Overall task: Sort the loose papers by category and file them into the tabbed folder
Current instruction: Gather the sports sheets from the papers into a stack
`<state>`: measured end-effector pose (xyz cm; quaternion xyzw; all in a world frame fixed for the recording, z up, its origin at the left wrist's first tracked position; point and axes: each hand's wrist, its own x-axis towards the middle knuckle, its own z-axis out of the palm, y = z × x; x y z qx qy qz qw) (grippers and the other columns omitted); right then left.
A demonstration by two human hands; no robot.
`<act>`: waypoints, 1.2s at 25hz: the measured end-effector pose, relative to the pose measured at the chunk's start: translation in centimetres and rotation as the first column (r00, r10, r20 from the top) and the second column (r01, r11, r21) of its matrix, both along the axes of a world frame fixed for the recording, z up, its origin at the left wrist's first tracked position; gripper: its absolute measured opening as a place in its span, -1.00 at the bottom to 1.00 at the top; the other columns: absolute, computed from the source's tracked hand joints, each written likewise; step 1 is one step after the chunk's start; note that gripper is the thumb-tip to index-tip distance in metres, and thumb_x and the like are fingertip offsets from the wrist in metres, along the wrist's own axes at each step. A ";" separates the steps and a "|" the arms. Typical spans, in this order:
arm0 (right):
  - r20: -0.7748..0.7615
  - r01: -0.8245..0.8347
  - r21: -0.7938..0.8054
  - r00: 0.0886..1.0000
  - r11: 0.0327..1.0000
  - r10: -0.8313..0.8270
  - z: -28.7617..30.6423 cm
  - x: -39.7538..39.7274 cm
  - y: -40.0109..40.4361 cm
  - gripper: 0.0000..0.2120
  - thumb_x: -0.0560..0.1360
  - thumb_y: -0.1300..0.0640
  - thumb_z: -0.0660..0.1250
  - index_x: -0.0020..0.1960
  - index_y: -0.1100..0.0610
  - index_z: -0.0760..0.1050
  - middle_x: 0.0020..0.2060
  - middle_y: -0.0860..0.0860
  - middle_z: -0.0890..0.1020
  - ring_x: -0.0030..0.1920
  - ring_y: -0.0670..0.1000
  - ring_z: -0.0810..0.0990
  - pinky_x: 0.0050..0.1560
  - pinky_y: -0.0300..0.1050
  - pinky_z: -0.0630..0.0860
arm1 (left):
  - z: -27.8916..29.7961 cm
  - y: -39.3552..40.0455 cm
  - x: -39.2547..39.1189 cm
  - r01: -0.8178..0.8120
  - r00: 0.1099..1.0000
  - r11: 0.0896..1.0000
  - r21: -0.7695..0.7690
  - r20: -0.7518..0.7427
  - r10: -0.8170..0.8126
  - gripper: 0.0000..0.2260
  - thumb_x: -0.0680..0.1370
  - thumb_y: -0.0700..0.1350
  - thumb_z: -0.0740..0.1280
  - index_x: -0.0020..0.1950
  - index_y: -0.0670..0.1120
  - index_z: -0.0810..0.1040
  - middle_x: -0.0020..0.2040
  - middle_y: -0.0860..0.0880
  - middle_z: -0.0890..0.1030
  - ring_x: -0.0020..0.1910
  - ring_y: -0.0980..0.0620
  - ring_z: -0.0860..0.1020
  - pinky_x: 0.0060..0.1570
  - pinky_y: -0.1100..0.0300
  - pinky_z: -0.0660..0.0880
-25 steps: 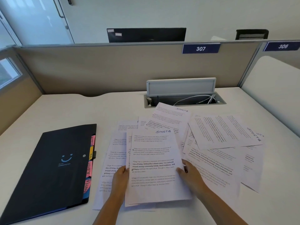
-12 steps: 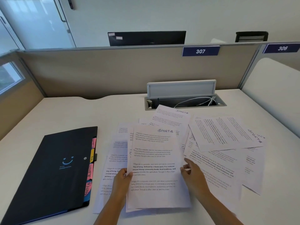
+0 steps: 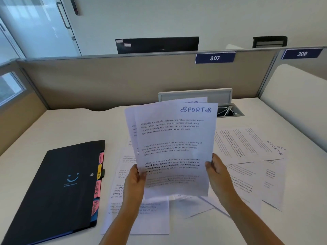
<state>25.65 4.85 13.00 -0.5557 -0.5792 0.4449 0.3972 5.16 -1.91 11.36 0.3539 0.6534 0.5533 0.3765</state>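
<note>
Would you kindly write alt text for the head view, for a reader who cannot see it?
Both hands, left hand and right hand, hold up sheets headed SPORTS above a desk. More papers lie spread beneath; a closed black folder with coloured tabs lies to the left.

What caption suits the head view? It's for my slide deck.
Both hands lift papers marked SPORTS above loose sheets, beside a closed black tabbed folder.

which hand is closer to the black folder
Left. The left hand grips the held papers on the side facing the black folder; the right hand grips their far edge.
</note>
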 end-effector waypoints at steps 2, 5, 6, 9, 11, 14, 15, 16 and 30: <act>-0.054 0.008 0.078 0.999 0.997 -0.004 0.4 0.0 -0.1 -0.84 0.60 0.22 0.05 0.05 0.04 0.36 -0.09 -0.01 0.56 -0.11 -0.01 0.57 -0.28 -0.26 0.48 | 0.6 0.2 0.4 -0.017 1.000 0.997 0.073 -0.025 0.019 -0.73 0.56 -0.28 0.21 -0.02 0.12 0.44 -0.02 0.04 0.62 -0.01 0.08 0.59 -0.07 0.19 0.54; -0.008 0.023 0.166 1.000 0.986 -0.021 -0.2 -0.1 0.0 -0.81 0.57 0.08 0.12 0.17 0.02 0.28 0.01 -0.05 0.50 0.00 -0.04 0.54 -0.17 -0.18 0.55 | 1.0 0.6 0.8 -0.028 0.994 0.991 0.134 -0.099 0.042 -0.68 0.50 -0.29 0.29 0.08 0.10 0.38 0.04 0.03 0.56 0.02 0.11 0.55 0.00 0.17 0.50; 0.027 0.016 0.176 0.999 0.984 -0.021 -0.4 -0.2 -0.1 -0.74 0.51 0.00 0.13 0.18 -0.01 0.26 0.03 -0.05 0.49 0.01 -0.03 0.54 -0.13 -0.13 0.58 | 1.1 0.7 0.9 -0.033 0.992 0.990 0.140 -0.112 0.049 -0.65 0.49 -0.29 0.32 0.16 0.04 0.36 0.08 0.02 0.54 0.04 0.08 0.54 0.04 0.15 0.49; 0.001 -0.007 0.139 1.000 0.990 0.007 -0.8 -0.4 -0.2 -0.61 0.39 -0.06 0.09 0.20 0.00 0.24 -0.04 -0.10 0.50 0.00 0.00 0.55 -0.21 -0.21 0.55 | 1.0 0.8 1.2 -0.038 0.989 0.987 0.153 -0.139 0.060 -0.72 0.52 -0.25 0.27 0.20 -0.01 0.43 0.07 0.00 0.55 0.09 0.00 0.51 0.00 0.33 0.48; -0.025 -0.010 0.156 1.000 0.988 0.015 -0.6 -0.5 -0.5 -0.63 0.41 -0.04 0.10 0.18 0.04 0.26 -0.10 -0.13 0.49 -0.02 0.03 0.56 -0.24 -0.26 0.52 | 1.5 0.6 1.6 -0.043 0.991 0.985 0.170 -0.115 0.063 -0.82 0.56 -0.21 0.20 0.08 0.02 0.47 -0.04 0.06 0.57 0.03 -0.02 0.53 -0.12 0.39 0.47; -0.020 0.038 0.278 0.999 0.960 -0.034 -0.4 -0.6 -0.6 -0.76 0.53 0.10 0.17 0.18 0.11 0.30 -0.12 -0.10 0.47 -0.03 0.02 0.53 -0.23 -0.30 0.56 | 2.8 0.2 2.2 -0.065 0.994 0.968 0.242 -0.065 0.083 -0.84 0.59 -0.21 0.13 -0.04 0.01 0.46 -0.12 0.07 0.57 -0.13 0.18 0.56 -0.29 0.42 0.51; -0.021 0.056 0.316 0.998 0.947 -0.052 -0.4 -0.7 -0.7 -0.76 0.54 0.13 0.17 0.20 0.12 0.30 -0.09 -0.05 0.47 -0.02 0.02 0.52 -0.18 -0.28 0.57 | 3.1 0.2 2.3 -0.069 0.994 0.961 0.267 -0.064 0.089 -0.85 0.59 -0.21 0.13 -0.02 0.00 0.45 -0.12 0.09 0.56 -0.16 0.27 0.56 -0.30 0.46 0.50; -0.024 0.065 0.348 0.998 0.935 -0.060 -0.3 -0.7 -0.7 -0.75 0.54 0.14 0.16 0.21 0.13 0.31 -0.07 -0.02 0.48 0.00 0.02 0.52 -0.13 -0.25 0.58 | 3.4 0.2 2.5 -0.070 0.994 0.955 0.288 -0.065 0.093 -0.85 0.59 -0.20 0.12 0.03 -0.02 0.44 -0.10 0.11 0.55 -0.16 0.35 0.54 -0.27 0.50 0.49; 0.399 -0.118 -0.023 0.910 0.993 0.117 -5.2 0.1 -0.3 -0.87 0.55 0.12 0.17 0.07 0.13 0.36 -0.06 0.05 0.56 -0.08 -0.06 0.57 -0.14 -0.31 0.51 | -2.1 -0.3 -0.3 -0.105 0.973 0.993 0.048 -0.201 0.113 -0.81 0.60 -0.23 0.13 -0.10 -0.02 0.47 -0.16 0.07 0.56 -0.17 0.13 0.53 -0.27 0.33 0.44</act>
